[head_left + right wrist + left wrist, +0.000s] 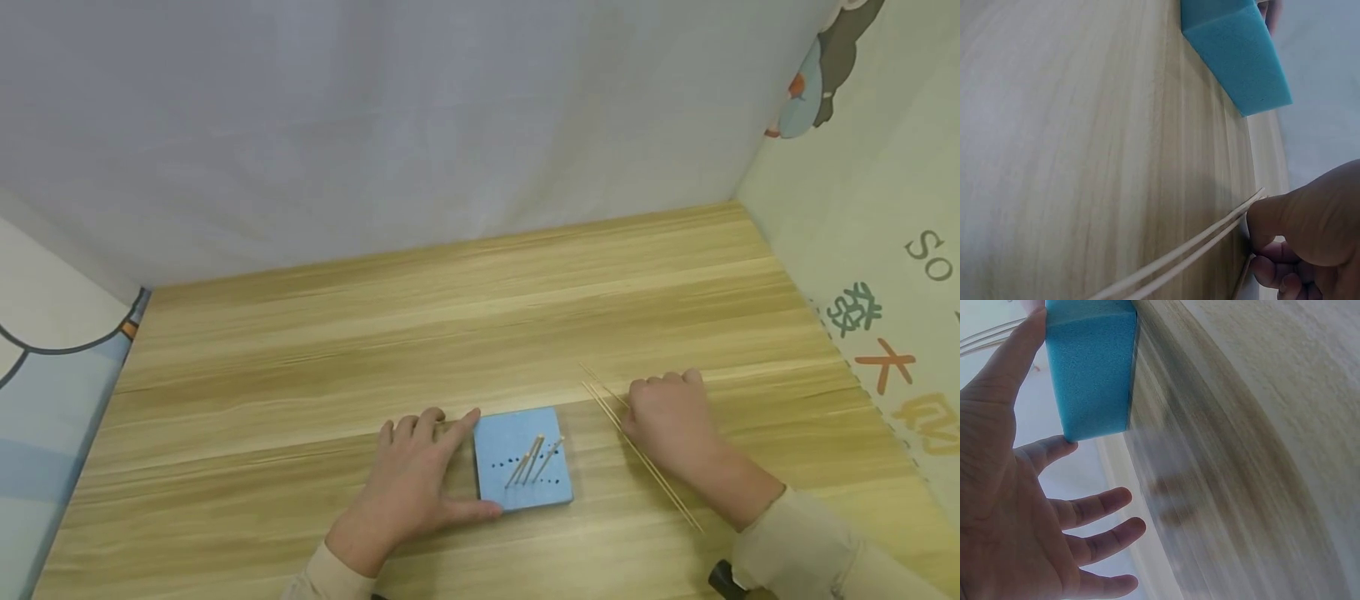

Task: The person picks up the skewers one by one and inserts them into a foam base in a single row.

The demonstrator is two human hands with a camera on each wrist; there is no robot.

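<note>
Blue square foam block (513, 442), part-filled, braced from the left

Dial: head view, centred on the block, 12 at the far edge of the pale wood-grain table (337, 350).

Block lies flat on the table. Four thin pale wooden sticks (533, 458) stand in its near row; bare small dark holes (557, 481) remain toward 4 o'clock, with more across the middle.

Left hand (411, 477), 9 o'clock: thumb and index finger spread wide, tips on the block's near and far edges at its left end; other fingers extended, clear of it.

Right hand (667, 421), between 2 and 3 o'clock: fingers curled in tight. A single thin wooden stick (603, 385) runs into them, apparently pinched; exact contact hidden. Two loose wooden sticks (1175, 250) lie on the table just beside, at 3 o'clock.

Step judged: taking up one stick. Technique: separate it from the loose pair before raising it; hold it near the end to be inserted, since a slim shaft probably bends. Come in from 3 o'clock to spare the standing sticks. Align upright over a hole, press straight down; left fingers should stay low and firm against sliding.
</note>
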